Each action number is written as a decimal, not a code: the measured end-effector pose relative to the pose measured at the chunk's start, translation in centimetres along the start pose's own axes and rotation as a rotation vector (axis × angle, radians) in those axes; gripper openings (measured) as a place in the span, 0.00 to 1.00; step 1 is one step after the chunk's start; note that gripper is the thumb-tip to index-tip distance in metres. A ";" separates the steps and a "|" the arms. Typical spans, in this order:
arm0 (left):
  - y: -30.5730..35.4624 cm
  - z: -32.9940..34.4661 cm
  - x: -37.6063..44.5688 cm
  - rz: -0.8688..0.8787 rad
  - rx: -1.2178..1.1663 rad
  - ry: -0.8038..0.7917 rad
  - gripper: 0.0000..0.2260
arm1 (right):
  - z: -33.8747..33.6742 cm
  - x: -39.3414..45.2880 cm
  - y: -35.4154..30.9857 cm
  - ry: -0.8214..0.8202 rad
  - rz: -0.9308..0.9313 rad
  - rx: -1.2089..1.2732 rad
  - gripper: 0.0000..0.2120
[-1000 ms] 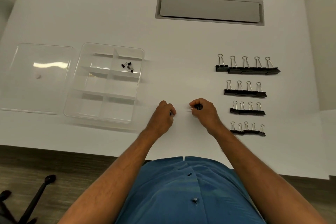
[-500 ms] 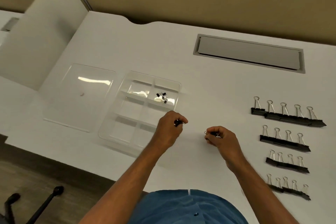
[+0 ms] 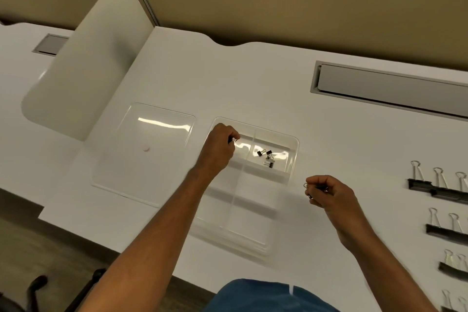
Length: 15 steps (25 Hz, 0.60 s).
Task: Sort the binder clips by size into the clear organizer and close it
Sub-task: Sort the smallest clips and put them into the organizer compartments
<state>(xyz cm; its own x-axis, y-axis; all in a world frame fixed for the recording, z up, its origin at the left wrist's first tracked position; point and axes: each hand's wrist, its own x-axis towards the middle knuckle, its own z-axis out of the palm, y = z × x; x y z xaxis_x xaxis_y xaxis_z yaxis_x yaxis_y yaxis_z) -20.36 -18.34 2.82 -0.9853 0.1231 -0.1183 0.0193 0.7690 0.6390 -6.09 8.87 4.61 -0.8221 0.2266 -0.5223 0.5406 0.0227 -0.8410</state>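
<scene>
There, organizer [image 3: 293,159] under clip-pinching left hand [image 3: 219,151].

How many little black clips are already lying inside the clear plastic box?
3, as far as I can tell: small black binder clips clustered in the far right compartment of the clear plastic organizer. They overlap, so one more may be hidden. Other compartments look bare, though the left hand covers part.
</scene>
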 end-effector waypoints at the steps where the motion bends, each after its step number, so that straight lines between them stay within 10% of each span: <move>1: -0.3 0.3 0.6 0.018 0.030 -0.016 0.12 | 0.1 -0.1 -0.1 -0.001 0.005 -0.006 0.10; 15: -3.3 0.8 -4.0 0.139 0.217 0.236 0.15 | 8.0 3.0 -6.7 -0.084 -0.256 -0.434 0.12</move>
<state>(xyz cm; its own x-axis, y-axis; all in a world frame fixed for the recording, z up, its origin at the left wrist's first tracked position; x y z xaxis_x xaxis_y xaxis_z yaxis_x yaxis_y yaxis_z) -16.31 -20.87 0.57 -0.9824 0.1069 0.1532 0.1664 0.8736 0.4573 -13.57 1.65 7.53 -0.9398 0.0818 -0.3317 0.3295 0.4735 -0.8169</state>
